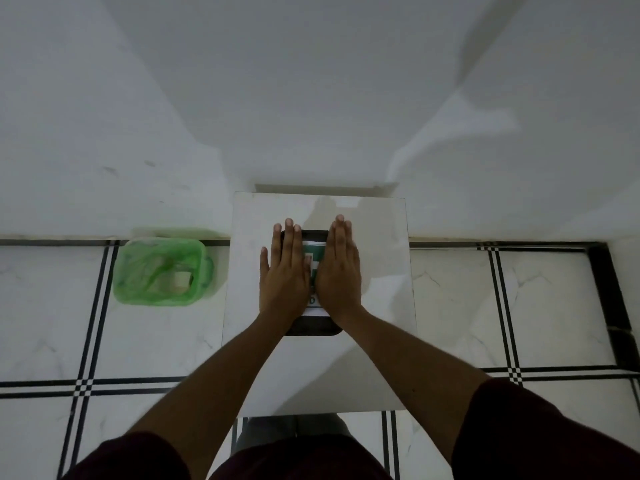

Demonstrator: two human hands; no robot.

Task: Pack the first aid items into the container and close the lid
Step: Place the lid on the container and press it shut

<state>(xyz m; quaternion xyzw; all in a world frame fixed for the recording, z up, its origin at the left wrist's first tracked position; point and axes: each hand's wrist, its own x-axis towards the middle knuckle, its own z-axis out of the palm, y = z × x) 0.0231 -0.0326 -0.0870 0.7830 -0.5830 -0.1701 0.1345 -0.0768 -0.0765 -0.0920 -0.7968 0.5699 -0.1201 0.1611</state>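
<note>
A dark rectangular container (313, 328) sits in the middle of a small white table (374, 358). Its lid is on, with a white and green first aid label (313, 249) showing between my hands. My left hand (284, 271) lies flat, palm down, on the left half of the lid, fingers extended. My right hand (341, 268) lies flat on the right half in the same way. Most of the lid is hidden under the two hands. No loose first aid items are visible on the table.
A green bin with a green plastic liner (161, 271) stands on the floor to the left of the table. A white wall rises directly behind the table. The floor is white tile with black lines.
</note>
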